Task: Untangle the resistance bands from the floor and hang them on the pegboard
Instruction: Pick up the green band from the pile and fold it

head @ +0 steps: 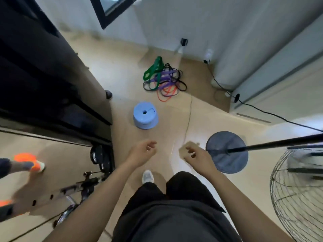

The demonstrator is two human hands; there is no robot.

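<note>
The resistance bands [163,79] are seen in one tangled heap on the floor [122,67], close to the foot of the white wall [174,23]. Green, purple, black and orange loops are knotted together, the green one lying at the far left of the heap and the orange at its near edge.

Between the heap and the person a blue plastic stool [146,115], shaped like an upturned tub, is set on the floor; a round hole is seen in its top, and what lies beneath cannot be told.

Both hands are held out in front of the body, well short of the bands. The left hand [142,153] and the right hand [195,156] are loosely curled and nothing is held in either.

The floor is pale and smooth. A dark cabinet [43,75] is placed along the left. To the right a round fan base [225,140] with its black pole [279,143] and a wire fan grille [297,198] are seen, and a black cable [272,114] is run across the floor. Orange shoes [28,161] of another person are seen at the left edge.
</note>
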